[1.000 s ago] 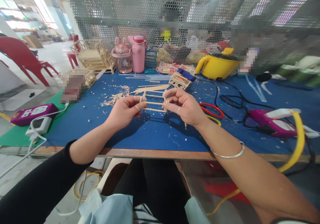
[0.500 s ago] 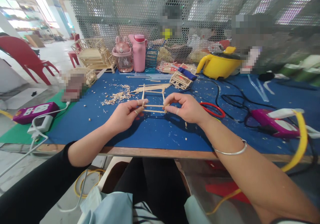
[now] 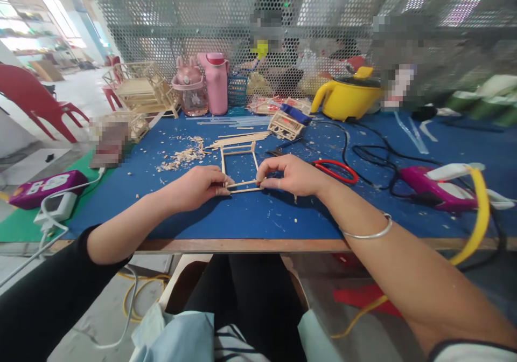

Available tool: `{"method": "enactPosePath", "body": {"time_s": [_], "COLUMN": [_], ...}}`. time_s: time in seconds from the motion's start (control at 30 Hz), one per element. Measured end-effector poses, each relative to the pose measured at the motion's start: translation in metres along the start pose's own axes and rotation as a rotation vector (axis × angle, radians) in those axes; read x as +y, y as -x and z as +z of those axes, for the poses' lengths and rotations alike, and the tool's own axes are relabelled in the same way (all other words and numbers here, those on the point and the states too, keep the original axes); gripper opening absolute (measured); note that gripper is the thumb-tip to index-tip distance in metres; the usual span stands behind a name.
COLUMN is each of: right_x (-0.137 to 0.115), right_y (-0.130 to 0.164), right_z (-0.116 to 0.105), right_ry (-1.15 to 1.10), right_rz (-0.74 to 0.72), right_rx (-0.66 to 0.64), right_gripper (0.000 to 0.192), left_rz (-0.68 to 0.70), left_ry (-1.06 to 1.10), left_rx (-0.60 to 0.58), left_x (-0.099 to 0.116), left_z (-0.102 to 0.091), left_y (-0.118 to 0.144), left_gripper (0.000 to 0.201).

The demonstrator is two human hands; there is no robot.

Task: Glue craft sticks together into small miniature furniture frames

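A small frame of thin wooden sticks (image 3: pixel 239 160) lies flat on the blue mat (image 3: pixel 250 216). My left hand (image 3: pixel 200 187) pinches its near left corner. My right hand (image 3: pixel 293 174) pinches the near right corner, fingertips on the near cross stick. Both hands rest low on the mat. A silver bangle sits on my right wrist. Loose wooden sticks (image 3: pixel 242 138) lie just beyond the frame.
Red-handled scissors (image 3: pixel 335 171) lie right of my right hand, a magenta glue gun (image 3: pixel 430 187) with black cables further right. Wood shavings (image 3: pixel 181 157), a small stick model (image 3: pixel 286 125), a yellow pot (image 3: pixel 347 99), pink bottles (image 3: pixel 216 84) and stick houses (image 3: pixel 141 90) stand behind. People sit beyond the mesh screen.
Both hands have lowered the stick frame from mid-air onto the mat, and it now lies flat instead of being held up.
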State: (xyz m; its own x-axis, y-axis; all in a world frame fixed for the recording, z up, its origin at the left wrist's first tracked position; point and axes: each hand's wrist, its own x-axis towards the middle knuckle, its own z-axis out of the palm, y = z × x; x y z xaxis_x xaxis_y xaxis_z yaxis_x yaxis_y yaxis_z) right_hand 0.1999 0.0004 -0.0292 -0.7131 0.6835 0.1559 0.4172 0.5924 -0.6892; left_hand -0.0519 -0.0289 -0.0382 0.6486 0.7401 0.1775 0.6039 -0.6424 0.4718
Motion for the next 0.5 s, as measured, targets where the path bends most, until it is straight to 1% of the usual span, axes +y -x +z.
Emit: {"method": "enactPosePath", "body": {"time_s": [0.07,0.13,0.33,0.5], "right_x": [0.002,0.002,0.001,-0.002], "right_y": [0.000,0.001,0.000,0.000], "right_z": [0.000,-0.001,-0.001,0.000], "right_ry": [-0.004,-0.007,0.003,0.054], "right_rz": [0.004,0.010,0.016,0.007], "right_rx": [-0.010,-0.016,-0.024,0.004], "right_gripper": [0.012,0.011,0.009,0.007], "left_rz": [0.000,-0.007,0.042,0.053], "left_ry": [0.014,0.034,0.047,0.075], "left_rx": [-0.038,-0.050,0.000,0.008], "left_x": [-0.002,-0.005,-0.013,-0.015], "left_z": [-0.004,-0.006,-0.003,-0.002], "left_y": [-0.005,-0.008,-0.009,-0.008], "left_gripper": [0.021,0.020,0.022,0.023]}}
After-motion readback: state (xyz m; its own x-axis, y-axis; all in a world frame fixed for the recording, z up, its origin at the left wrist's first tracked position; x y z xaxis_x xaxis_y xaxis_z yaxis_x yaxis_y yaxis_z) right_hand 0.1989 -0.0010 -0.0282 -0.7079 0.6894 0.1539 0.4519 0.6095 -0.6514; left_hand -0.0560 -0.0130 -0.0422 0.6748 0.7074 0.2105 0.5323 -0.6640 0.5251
